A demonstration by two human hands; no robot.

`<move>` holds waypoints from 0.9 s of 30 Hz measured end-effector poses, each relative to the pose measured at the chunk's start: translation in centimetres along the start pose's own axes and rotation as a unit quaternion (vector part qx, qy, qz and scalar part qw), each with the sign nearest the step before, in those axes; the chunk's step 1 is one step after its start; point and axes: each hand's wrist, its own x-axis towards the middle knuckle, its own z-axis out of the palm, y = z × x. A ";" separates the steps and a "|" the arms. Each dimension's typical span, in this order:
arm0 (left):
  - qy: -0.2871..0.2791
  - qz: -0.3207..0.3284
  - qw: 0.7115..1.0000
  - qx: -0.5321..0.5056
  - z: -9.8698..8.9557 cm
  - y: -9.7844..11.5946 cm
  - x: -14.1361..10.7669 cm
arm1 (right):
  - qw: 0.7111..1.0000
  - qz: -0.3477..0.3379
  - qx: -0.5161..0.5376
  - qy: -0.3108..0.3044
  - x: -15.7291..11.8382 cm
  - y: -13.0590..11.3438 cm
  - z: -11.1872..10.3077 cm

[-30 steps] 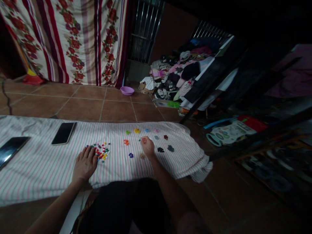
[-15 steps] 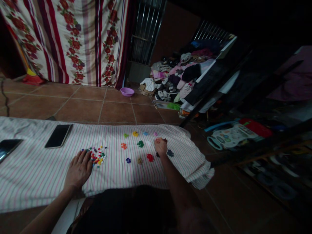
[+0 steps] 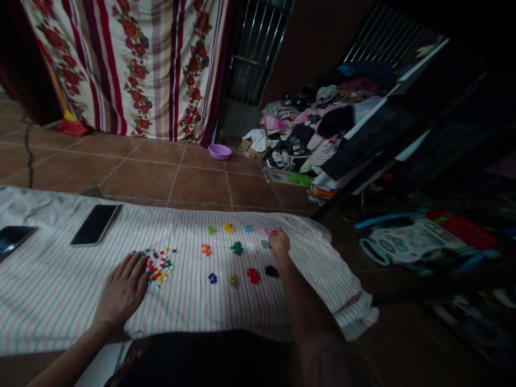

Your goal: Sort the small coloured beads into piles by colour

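On the striped cloth (image 3: 185, 306), my left hand (image 3: 123, 287) lies flat with fingers spread, its fingertips at the edge of a mixed pile of small coloured pieces (image 3: 161, 271). My right hand (image 3: 279, 241) has its fingers pinched beside the small pink pile (image 3: 265, 231), above the grey pile (image 3: 265, 244); anything between the fingertips is too small to tell. Sorted heaps stand in rows to its left, among them yellow (image 3: 228, 228), dark green (image 3: 236, 248), orange (image 3: 206, 250) and red (image 3: 253, 276). A black heap (image 3: 271, 271) sits below the right wrist.
Two phones, one black-screened (image 3: 95, 224) and one at the left edge (image 3: 15, 239), rest on the cloth. Beyond it are a purple basin (image 3: 220, 152), a heap of clothes (image 3: 310, 126) and a floral curtain (image 3: 137, 70). A toy panel (image 3: 415, 239) stands at right.
The view has shifted, so the room's objects sit farther right. My right hand has moved slightly up and right from the white pile to the pink one, uncovering the black heap. My left hand stays by the mixed pile.
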 end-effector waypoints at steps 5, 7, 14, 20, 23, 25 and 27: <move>0.004 -0.002 1.000 0.003 -0.2 0.2 0.1 | 1.000 0.007 -0.002 -0.018 1.4 0.1 0.8; 0.005 -0.006 1.000 0.004 -0.4 0.3 0.2 | 1.000 0.002 0.000 -0.026 1.7 0.2 1.1; -0.003 -0.020 1.000 -0.010 -0.4 0.2 0.2 | 1.000 -0.013 0.012 -0.018 1.8 0.6 1.7; -0.011 -0.023 1.000 -0.017 -0.3 0.2 0.2 | 1.000 -0.005 0.023 -0.019 1.4 0.6 1.2; -0.007 -0.033 0.999 -0.025 -0.3 0.4 0.2 | 0.999 -0.015 0.029 -0.013 1.1 0.5 0.6; -0.005 -0.040 0.999 -0.027 -0.3 0.5 0.3 | 0.999 -0.013 0.034 -0.005 0.8 0.4 0.1; -0.008 -0.048 0.999 -0.024 -0.5 0.6 0.3 | 0.999 -0.019 0.036 -0.002 0.3 0.1 -0.4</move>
